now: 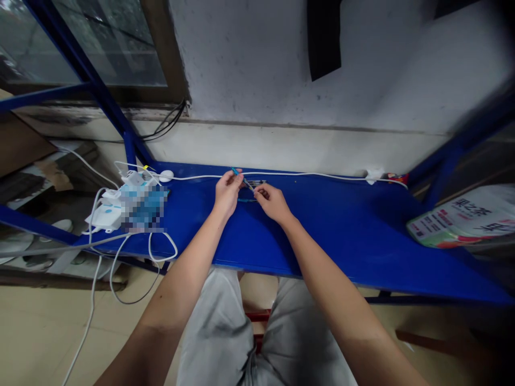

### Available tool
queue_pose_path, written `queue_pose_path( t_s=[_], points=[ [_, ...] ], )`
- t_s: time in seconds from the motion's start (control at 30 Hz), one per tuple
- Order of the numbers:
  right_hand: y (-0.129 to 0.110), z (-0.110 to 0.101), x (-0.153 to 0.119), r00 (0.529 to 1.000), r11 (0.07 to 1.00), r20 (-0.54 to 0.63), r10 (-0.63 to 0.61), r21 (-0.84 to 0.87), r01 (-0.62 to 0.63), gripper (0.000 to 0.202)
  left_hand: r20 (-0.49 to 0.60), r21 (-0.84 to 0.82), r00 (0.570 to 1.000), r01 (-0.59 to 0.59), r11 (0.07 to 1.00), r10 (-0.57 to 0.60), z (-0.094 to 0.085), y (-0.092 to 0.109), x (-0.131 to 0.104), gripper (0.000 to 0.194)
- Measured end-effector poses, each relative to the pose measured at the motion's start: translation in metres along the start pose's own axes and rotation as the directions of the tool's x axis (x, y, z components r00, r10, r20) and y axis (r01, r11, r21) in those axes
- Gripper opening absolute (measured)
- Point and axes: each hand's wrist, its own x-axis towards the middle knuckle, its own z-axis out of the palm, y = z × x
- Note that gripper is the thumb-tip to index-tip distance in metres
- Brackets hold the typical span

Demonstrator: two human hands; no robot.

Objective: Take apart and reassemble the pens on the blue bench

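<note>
My left hand is closed in a pinch on a slim pen with a teal end that sticks up past the fingertips. The pen slants down to my right hand, whose thumb and fingers pinch its lower end. Between and behind the hands, several thin stick-like pieces lie on the blue table. They are too small to make out clearly. A teal tube-like piece rests just below the pen, partly hidden by my right hand.
White power strips with loose cables stand at the left, beside a blurred blue object. A white cable runs along the back edge. At the right lies a large printed package. Blue frame posts flank the table.
</note>
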Motion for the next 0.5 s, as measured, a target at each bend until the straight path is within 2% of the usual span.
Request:
queue_pose_path(
  t_s=[0.3, 0.4, 0.5],
  points=[
    [0.0036, 0.0025, 0.0009, 0.999, 0.999, 0.022, -0.026, -0.03, 0.026, 0.012, -0.018, -0.055, 0.998, 0.061, 0.997, -0.062, 0.003, 0.0051, -0.0023, 0.012],
    [0.0053, 0.0023, 0.0017, 0.998, 0.996, 0.009, -0.058, -0.062, 0.058, 0.013, -0.017, -0.043, 0.998, 0.058, 0.997, -0.059, 0.0039, 0.0051, -0.0037, 0.016],
    [0.0041, 0.0012, 0.0017, 0.992, 0.985, 0.047, -0.114, -0.123, 0.119, 0.014, -0.047, -0.03, 0.997, 0.063, 0.998, -0.065, 0.0013, 0.003, -0.003, 0.023]
  ],
)
